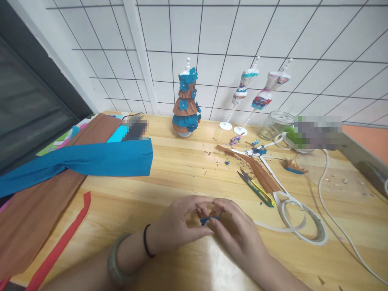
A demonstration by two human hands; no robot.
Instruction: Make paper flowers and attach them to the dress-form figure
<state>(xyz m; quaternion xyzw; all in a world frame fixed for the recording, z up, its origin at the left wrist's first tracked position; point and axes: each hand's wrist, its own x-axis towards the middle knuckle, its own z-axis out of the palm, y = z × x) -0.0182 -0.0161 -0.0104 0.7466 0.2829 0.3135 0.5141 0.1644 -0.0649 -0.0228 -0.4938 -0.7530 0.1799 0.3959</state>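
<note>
In the head view, a small piece of blue and brown crepe paper point(206, 221) is held low over the near middle of the table. My left hand point(178, 220) curls around it from the left, thumb and fingers closed on its edge. From the other side my right hand point(239, 230) pinches the same piece, its fingertips meeting those of the left. The fingers cover much of the paper. Right of my hands lie green and yellow thread snips point(257, 190), a strip of brown crepe paper point(263, 173) and a roll of white tape point(321, 234).
A small dress form in a blue and brown paper dress point(185, 107) stands by the tiled wall. Two more mannequin stands point(241, 91) lean beside a glass jar point(274, 123). Blue crepe paper point(118, 157) lies across brown sheets at left. A white cable point(323, 194) runs down the right.
</note>
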